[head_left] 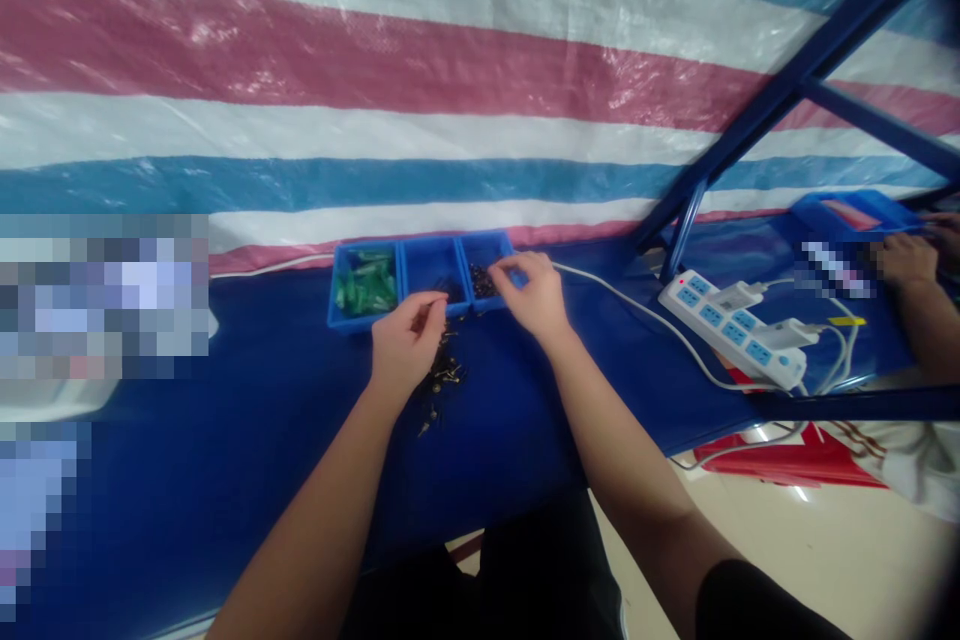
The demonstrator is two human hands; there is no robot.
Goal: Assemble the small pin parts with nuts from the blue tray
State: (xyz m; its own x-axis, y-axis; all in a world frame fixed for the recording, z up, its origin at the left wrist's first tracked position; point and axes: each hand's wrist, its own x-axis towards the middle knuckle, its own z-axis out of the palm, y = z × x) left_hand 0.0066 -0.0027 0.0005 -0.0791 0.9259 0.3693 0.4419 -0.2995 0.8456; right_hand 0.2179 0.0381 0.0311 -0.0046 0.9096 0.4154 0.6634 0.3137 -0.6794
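Lying between the hands (536,296), nearer the left (401,348), small dark pieces (447,374)

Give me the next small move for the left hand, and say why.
Probably dip the left hand to the loose small parts: they lie on the blue table beside it, outside the blue bins, while the right hand is at the bin of dark pieces.

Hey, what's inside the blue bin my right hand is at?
The blue bin holds small dark pieces; your right hand covers part of it, hiding whatever lies beneath.
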